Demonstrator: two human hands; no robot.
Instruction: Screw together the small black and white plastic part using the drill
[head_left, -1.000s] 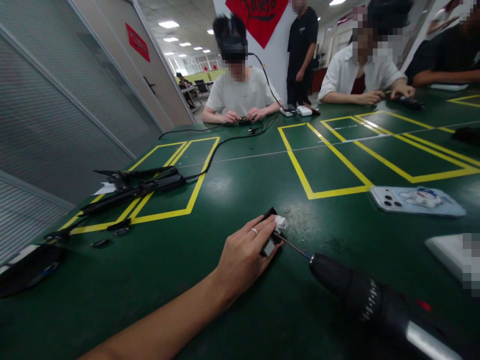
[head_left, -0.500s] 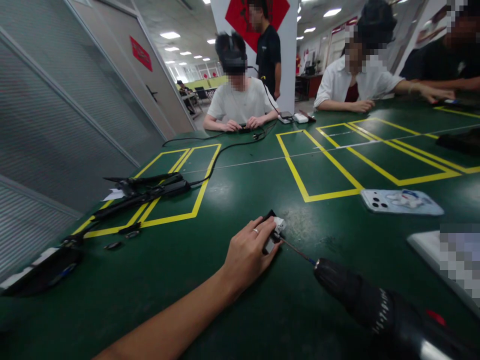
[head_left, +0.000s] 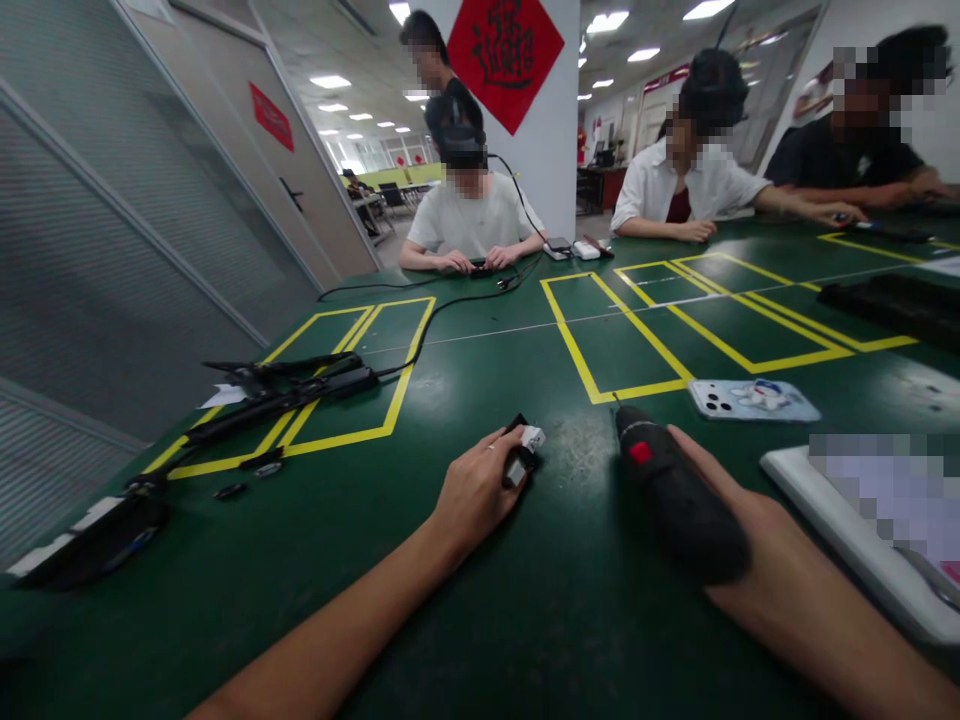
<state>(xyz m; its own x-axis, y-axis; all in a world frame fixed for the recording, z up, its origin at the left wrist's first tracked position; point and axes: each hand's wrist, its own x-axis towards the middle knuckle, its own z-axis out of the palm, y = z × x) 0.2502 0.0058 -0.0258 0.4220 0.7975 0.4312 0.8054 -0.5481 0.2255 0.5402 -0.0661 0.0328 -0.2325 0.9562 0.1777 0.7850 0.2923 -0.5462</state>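
My left hand (head_left: 474, 492) rests on the green table (head_left: 465, 620) with its fingers closed around a small black and white part (head_left: 522, 452). To the right, my right hand (head_left: 739, 520) is wrapped around a black electric screwdriver (head_left: 671, 490) with a red button. The tool lies low over the table, its tip pointing away from me and clear of the small part.
A phone in a light blue case (head_left: 750, 400) lies beyond the screwdriver. A white tablet (head_left: 862, 520) sits at the right edge. Black tools and cables (head_left: 285, 385) lie in the yellow-taped box at left. Several other people sit at the far side.
The screwdriver tip has left the small part; my right hand has swung the tool so it points away from me. My left hand still holds the part.
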